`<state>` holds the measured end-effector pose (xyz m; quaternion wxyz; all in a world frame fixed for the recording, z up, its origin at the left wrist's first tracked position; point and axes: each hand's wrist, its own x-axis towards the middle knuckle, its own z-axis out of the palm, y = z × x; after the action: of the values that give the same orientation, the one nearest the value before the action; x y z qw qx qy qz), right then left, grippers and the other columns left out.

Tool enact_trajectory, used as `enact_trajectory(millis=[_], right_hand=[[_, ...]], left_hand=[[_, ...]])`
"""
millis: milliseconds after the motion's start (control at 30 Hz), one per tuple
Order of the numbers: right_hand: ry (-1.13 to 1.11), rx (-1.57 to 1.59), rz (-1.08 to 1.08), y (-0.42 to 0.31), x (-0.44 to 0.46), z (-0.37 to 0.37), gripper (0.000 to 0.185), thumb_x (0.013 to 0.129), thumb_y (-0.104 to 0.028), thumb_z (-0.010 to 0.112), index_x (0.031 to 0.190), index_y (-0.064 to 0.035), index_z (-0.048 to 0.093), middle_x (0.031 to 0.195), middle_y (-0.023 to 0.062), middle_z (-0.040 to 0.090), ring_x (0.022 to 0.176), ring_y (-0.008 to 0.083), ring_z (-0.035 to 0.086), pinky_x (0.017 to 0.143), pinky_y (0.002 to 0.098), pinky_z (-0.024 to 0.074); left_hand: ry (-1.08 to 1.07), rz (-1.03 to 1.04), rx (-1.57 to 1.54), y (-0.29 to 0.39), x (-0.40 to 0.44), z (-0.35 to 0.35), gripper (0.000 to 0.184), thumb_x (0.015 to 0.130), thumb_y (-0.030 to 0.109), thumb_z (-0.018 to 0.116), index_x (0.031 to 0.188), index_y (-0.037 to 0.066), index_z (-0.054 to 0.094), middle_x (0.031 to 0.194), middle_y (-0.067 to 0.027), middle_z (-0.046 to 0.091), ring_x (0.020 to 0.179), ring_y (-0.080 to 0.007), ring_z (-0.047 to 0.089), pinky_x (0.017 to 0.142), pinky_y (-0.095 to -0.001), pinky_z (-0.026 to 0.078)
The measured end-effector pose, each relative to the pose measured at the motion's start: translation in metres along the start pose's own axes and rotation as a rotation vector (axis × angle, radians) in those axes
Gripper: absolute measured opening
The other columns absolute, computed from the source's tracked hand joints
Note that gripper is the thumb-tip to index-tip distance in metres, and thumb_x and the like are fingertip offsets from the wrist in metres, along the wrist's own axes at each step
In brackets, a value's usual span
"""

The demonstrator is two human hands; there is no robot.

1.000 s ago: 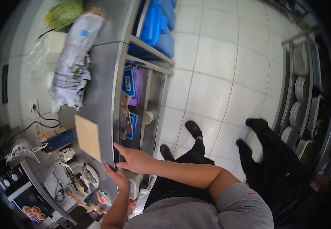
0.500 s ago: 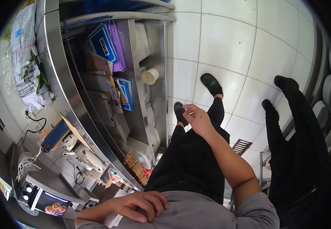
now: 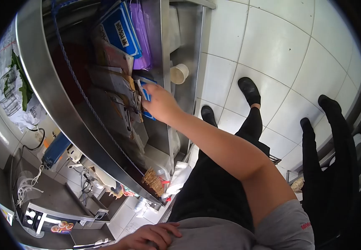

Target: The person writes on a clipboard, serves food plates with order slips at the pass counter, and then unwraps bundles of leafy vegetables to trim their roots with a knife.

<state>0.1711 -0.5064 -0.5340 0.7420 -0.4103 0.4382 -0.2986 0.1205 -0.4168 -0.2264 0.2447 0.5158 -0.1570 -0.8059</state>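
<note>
Head view, steel shelf (image 3: 161, 41) at left holding a large blue folder (image 3: 121, 31) and purple folder (image 3: 143, 35), right hand (image 3: 160, 103) at a small blue booklet (image 3: 146, 93) inside, grip unclear, tub (image 3: 179, 74) beyond, blue cord (image 3: 83, 93) crossing the opening, left hand (image 3: 149, 236) loosely apart.

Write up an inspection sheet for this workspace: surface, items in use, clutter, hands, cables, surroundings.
Surface: metal counter edge above an open shelf; much of the top out of view.
Items in use: small blue folder, on the shelf.
Clutter: labelled blue folder, purple folder and pale cup on the shelf.
Hands: right hand at the small blue folder, grip unclear; left hand before the grey shirt, holding nothing visible.
Cables: black cable, beyond the counter edge.
Surroundings: tiled floor; another person's dark-clothed legs.
</note>
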Motion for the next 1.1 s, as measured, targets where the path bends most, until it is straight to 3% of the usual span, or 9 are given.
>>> enact_trajectory(millis=[167,233,333,500,667,733,800,1000,1100], right_hand=[[-0.043,0.088,0.255,-0.022,0.032,0.058,0.032,0.077,-0.007,0.061,0.107,0.0021,0.056,0.108,0.0235,0.06,0.101,0.0412,0.057,0.087,0.046,0.0468],[-0.024,0.049,0.129,-0.023,0.012,0.078,0.037,0.074,-0.003,0.059,0.111,-0.0019,0.054,0.11,0.0226,0.059,0.105,0.0411,0.055,0.09,0.0452,0.0449],[0.006,0.106,-0.058,-0.028,-0.031,0.111,0.03,0.076,-0.002,0.054,0.106,-0.004,0.054,0.107,0.0207,0.058,0.102,0.0401,0.054,0.089,0.0464,0.0431],[-0.327,-0.108,-0.215,-0.036,-0.059,0.122,0.022,0.082,-0.01,0.049,0.103,-0.0052,0.054,0.098,0.0148,0.056,0.098,0.0355,0.054,0.088,0.044,0.0424],[-0.112,-0.169,-0.184,-0.004,-0.032,0.12,0.027,0.079,-0.008,0.054,0.106,-0.0034,0.053,0.112,0.0222,0.05,0.1,0.0393,0.053,0.09,0.0449,0.0417],[0.066,-0.192,-0.188,-0.004,-0.011,0.115,0.029,0.078,-0.005,0.055,0.107,-0.0022,0.052,0.117,0.0251,0.047,0.101,0.0414,0.052,0.091,0.0462,0.041],[0.398,0.205,-0.103,-0.017,0.012,0.109,0.036,0.077,0.001,0.054,0.113,-0.0002,0.051,0.124,0.0295,0.04,0.107,0.0453,0.049,0.095,0.0489,0.0388],[-0.033,0.121,0.237,-0.023,0.034,0.113,0.054,0.075,0.005,0.053,0.128,-0.0031,0.045,0.123,0.0249,0.045,0.115,0.0434,0.046,0.097,0.0484,0.0391],[-0.002,-0.043,-0.067,-0.034,0.008,0.134,0.056,0.076,0.004,0.052,0.131,-0.0032,0.043,0.121,0.0219,0.049,0.114,0.0408,0.049,0.096,0.047,0.0412]], left_hand=[[0.012,0.132,0.158,-0.015,-0.023,-0.024,0.032,0.083,0.029,0.063,0.06,0.007,0.058,0.064,-0.0083,0.056,0.072,-0.0257,0.055,0.074,-0.0415,0.042],[0.119,-0.002,0.159,-0.012,-0.035,-0.027,0.043,0.086,0.027,0.054,0.051,0.003,0.05,0.054,-0.0084,0.051,0.072,-0.0281,0.057,0.082,-0.0424,0.032],[0.124,0.159,0.171,-0.027,-0.041,-0.043,0.024,0.087,0.023,0.063,0.073,0.003,0.065,0.076,-0.0111,0.062,0.08,-0.0257,0.059,0.078,-0.0386,0.045],[0.478,-0.003,0.184,-0.021,-0.021,-0.048,0.039,0.085,0.017,0.05,0.049,0.006,0.042,0.048,-0.0074,0.048,0.05,-0.0239,0.047,0.067,-0.0369,0.03],[0.638,-0.149,0.436,0.002,-0.019,-0.06,0.041,0.088,0.022,0.056,0.052,0.006,0.046,0.054,-0.0064,0.051,0.062,-0.0236,0.048,0.068,-0.0356,0.038],[0.889,0.479,1.127,-0.021,-0.035,-0.092,0.036,0.082,0.032,0.062,0.061,0.006,0.049,0.064,-0.007,0.049,0.07,-0.0249,0.048,0.07,-0.0384,0.038],[1.042,0.563,1.539,-0.013,-0.046,-0.123,0.055,0.083,0.044,0.06,0.117,0.0,0.051,0.114,-0.0151,0.047,0.111,-0.0296,0.044,0.101,-0.0464,0.029],[1.033,0.512,1.355,-0.053,-0.064,-0.183,0.092,0.087,0.049,0.06,0.147,0.004,0.007,0.145,-0.0156,0.025,0.132,-0.0266,0.029,0.109,-0.0407,0.022],[1.006,0.578,1.198,-0.059,-0.064,-0.183,0.09,0.087,0.044,0.063,0.147,0.005,0.008,0.147,-0.0156,0.023,0.132,-0.0252,0.03,0.109,-0.039,0.022]])
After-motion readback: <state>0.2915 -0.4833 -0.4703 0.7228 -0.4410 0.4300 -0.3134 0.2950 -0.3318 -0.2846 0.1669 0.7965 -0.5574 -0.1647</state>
